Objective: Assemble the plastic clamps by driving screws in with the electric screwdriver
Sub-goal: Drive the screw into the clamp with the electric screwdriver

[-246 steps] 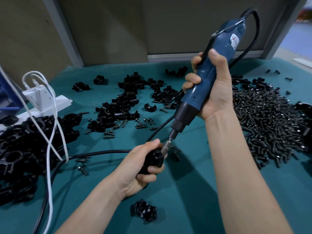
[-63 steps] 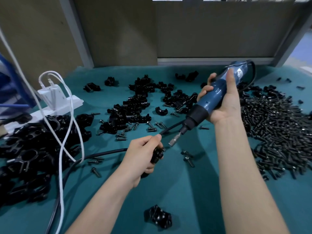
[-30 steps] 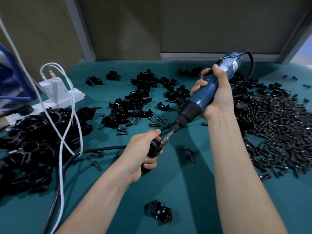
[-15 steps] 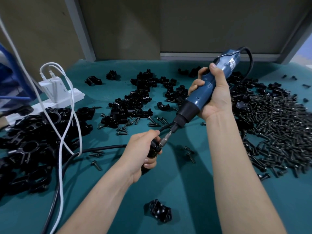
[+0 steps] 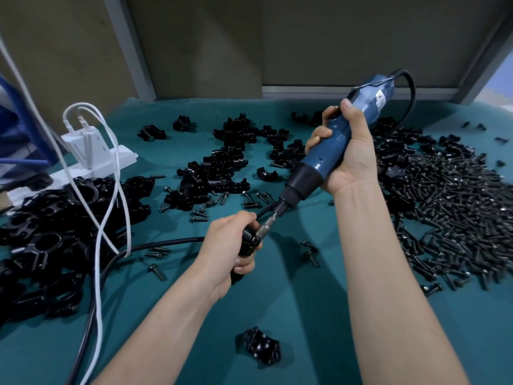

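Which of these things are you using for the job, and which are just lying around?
For the job: electric screwdriver in right hand; clamp in left hand; screw pile; loose clamp parts.
Just lying about: power strip; white cables.

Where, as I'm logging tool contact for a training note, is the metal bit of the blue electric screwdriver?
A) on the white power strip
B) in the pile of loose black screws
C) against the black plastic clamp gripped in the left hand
C: the metal bit of the blue electric screwdriver, gripped by the right hand, meets the black plastic clamp held in the left hand.
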{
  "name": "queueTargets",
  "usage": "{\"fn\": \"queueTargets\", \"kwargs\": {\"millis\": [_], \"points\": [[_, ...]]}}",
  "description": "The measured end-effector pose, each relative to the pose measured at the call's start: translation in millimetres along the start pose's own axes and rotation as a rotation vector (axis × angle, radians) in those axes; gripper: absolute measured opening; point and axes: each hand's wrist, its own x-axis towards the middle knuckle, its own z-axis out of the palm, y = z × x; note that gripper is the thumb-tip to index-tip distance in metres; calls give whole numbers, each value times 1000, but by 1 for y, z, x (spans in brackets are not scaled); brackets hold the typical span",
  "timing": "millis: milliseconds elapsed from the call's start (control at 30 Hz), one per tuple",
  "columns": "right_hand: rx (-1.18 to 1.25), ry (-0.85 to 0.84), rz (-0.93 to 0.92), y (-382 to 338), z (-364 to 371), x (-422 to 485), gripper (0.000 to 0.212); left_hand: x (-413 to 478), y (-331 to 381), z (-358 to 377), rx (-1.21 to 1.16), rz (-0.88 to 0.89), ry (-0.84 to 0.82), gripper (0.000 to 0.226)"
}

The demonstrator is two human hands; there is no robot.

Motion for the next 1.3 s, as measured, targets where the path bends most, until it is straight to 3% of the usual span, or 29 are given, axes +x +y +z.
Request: {"fn": "queueTargets", "kwargs": {"millis": [267, 367, 467, 567, 667, 767, 900, 1067, 1300], "points": [[46, -77, -21, 2, 4, 0, 9, 2, 2, -3, -121, -142, -104, 32], [152, -143, -19, 1, 2, 0, 13, 0, 3, -7, -353, -371, -312, 31], [325, -264, -17, -5, -8, 1, 31, -1, 5, -6, -659, -529, -496, 21], [412, -318, -34, -9, -22, 0, 44, -2, 5, -1, -705, -511, -488, 20], [445, -268, -36, -7, -31, 2, 38, -4, 5, 2, -675, -481, -462, 19], [464, -122, -69, -9, -40, 5, 15, -5, 6, -1, -668, -446, -496, 41], [494, -66, -126, -17, -50, 5, 16, -4, 3, 1, -697, -345, -518, 59], [507, -57, -154, -24, -53, 3, 16, -1, -8, 7, -501, -222, -509, 40], [396, -9, -81, -11, -40, 6, 14, -2, -14, 15, -569, -20, -279, 15]]}}
